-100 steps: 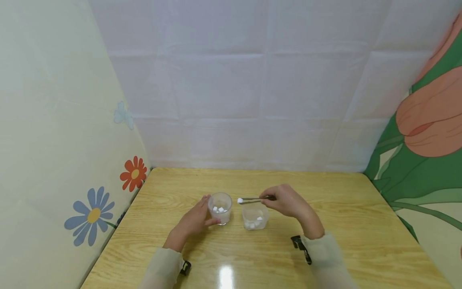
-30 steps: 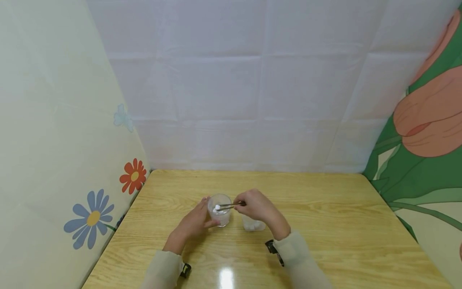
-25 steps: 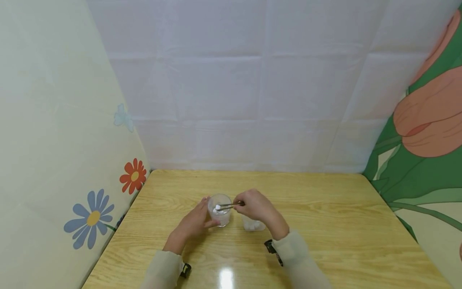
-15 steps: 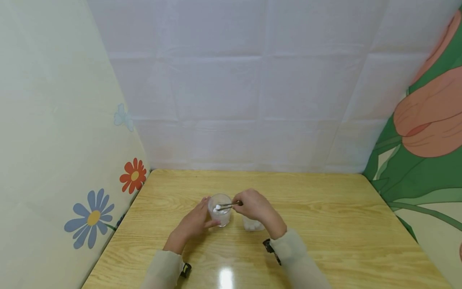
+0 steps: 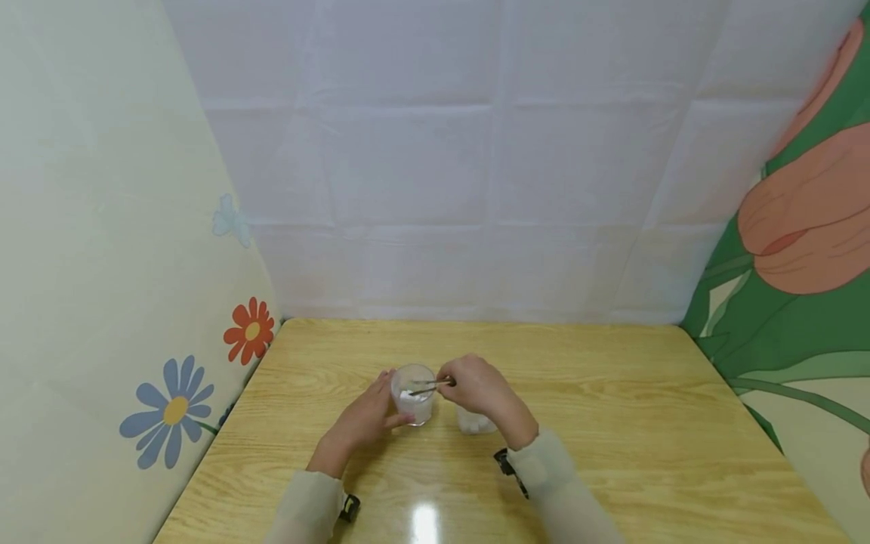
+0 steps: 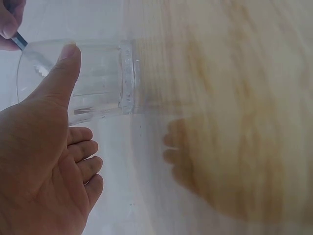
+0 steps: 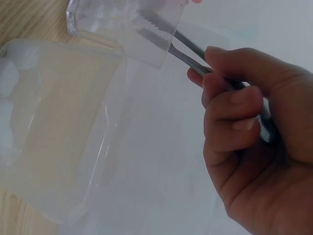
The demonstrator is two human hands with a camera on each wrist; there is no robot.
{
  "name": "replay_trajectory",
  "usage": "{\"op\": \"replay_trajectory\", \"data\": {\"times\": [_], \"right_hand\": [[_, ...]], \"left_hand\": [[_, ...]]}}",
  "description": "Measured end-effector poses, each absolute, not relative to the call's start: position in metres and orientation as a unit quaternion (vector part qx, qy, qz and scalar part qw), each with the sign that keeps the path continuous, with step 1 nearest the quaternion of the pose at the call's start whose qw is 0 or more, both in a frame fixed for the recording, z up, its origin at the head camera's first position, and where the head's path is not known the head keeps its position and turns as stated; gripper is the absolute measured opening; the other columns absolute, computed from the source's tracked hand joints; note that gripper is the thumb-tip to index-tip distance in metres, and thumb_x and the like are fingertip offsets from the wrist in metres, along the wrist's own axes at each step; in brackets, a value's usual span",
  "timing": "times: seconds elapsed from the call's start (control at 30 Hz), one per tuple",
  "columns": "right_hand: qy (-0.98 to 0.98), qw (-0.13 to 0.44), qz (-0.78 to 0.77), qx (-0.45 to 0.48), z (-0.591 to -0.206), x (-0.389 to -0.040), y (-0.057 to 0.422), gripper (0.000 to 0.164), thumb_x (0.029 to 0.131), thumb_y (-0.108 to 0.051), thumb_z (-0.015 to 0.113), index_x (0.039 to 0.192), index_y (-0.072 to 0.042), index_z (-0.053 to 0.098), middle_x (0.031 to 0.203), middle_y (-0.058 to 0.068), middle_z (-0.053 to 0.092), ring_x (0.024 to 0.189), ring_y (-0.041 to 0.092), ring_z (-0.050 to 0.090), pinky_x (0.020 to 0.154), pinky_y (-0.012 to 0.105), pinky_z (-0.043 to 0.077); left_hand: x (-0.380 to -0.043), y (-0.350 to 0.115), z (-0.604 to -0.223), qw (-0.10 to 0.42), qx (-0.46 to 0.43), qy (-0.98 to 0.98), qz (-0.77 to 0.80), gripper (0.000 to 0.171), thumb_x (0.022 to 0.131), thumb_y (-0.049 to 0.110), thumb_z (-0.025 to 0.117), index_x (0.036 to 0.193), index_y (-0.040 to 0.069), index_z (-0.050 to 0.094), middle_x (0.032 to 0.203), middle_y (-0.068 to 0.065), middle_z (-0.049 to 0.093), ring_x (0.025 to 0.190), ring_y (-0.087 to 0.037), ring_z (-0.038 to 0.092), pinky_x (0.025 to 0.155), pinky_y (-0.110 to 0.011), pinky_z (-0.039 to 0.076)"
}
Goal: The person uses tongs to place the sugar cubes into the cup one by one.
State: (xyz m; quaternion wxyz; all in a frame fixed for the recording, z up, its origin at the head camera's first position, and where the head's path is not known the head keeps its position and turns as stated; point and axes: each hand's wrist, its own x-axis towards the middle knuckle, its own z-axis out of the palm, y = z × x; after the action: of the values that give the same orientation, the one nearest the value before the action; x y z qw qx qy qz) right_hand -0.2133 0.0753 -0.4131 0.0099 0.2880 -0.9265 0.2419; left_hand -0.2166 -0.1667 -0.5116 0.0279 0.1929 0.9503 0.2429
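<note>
Cream-coloured cloth sleeves (image 5: 309, 502) cover your forearms, nearer to you than the clear, round drinking glass (image 5: 421, 412), and a black plastic buckle (image 5: 350, 508) shows beside each cuff. Your left hand (image 5: 360, 419) grips the glass from its left, the thumb against the near side and fingertips reaching the far left side. Your right hand (image 5: 479, 389), to the right of the glass, pinches a pair of slim metal tweezers (image 7: 188, 59) between thumb and fingers. Their serrated tips are apart inside the mouth of the glass, above small white cubes (image 5: 408, 396) lying within it. The glass stands upright on a pale yellow wood-grain table (image 5: 612, 468). Just right of it, partly under your right hand, sits a clear plastic container (image 7: 63, 112) with white pieces (image 7: 6, 78) at one end. Beyond the glass hangs a creased white cloth (image 5: 476, 151). Far to its left, a cream panel carries a blue flower (image 5: 175, 412) and a red flower (image 5: 250, 331); far to its right are large printed coral tulips (image 5: 809, 219).
</note>
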Motion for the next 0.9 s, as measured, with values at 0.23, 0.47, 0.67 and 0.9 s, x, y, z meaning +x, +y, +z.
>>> {"op": "replay_trajectory", "data": {"times": [0.23,0.47,0.67,0.9], "right_hand": [[-0.927,0.013,0.242,0.285,-0.407,-0.209,0.080,0.013,0.096,-0.015,0.071,0.102,-0.006,0.079,0.091,0.004,0.076,0.073,0.011,0.067,0.063,0.031,0.057],[-0.927,0.018,0.254,0.276,-0.400,-0.206,0.091,0.014,0.096,-0.016,0.071,0.105,-0.008,0.078,0.094,0.005,0.076,0.078,0.014,0.069,0.068,0.034,0.059],[-0.927,0.015,0.264,0.266,-0.395,-0.204,0.104,0.015,0.096,-0.016,0.071,0.107,-0.009,0.078,0.098,0.004,0.076,0.083,0.015,0.070,0.072,0.034,0.060],[-0.926,0.020,0.266,0.268,-0.390,-0.204,0.122,0.017,0.094,-0.016,0.073,0.107,-0.006,0.077,0.094,0.003,0.075,0.076,0.010,0.067,0.067,0.031,0.058]], "left_hand": [[-0.216,-0.166,-0.512,0.031,0.185,0.951,0.247,0.098,0.092,0.058,0.066,0.160,0.003,0.024,0.165,-0.017,0.025,0.154,-0.033,0.020,0.121,-0.053,0.029],[-0.217,-0.165,-0.513,0.027,0.189,0.950,0.247,0.098,0.091,0.057,0.067,0.161,0.003,0.024,0.165,-0.017,0.027,0.154,-0.033,0.020,0.122,-0.051,0.028],[-0.217,-0.165,-0.513,0.026,0.190,0.950,0.248,0.098,0.091,0.056,0.068,0.160,0.002,0.024,0.165,-0.018,0.027,0.154,-0.033,0.020,0.122,-0.051,0.026],[-0.216,-0.166,-0.513,0.026,0.190,0.951,0.244,0.099,0.091,0.057,0.067,0.160,0.002,0.023,0.165,-0.018,0.026,0.154,-0.032,0.020,0.122,-0.051,0.026]]}}
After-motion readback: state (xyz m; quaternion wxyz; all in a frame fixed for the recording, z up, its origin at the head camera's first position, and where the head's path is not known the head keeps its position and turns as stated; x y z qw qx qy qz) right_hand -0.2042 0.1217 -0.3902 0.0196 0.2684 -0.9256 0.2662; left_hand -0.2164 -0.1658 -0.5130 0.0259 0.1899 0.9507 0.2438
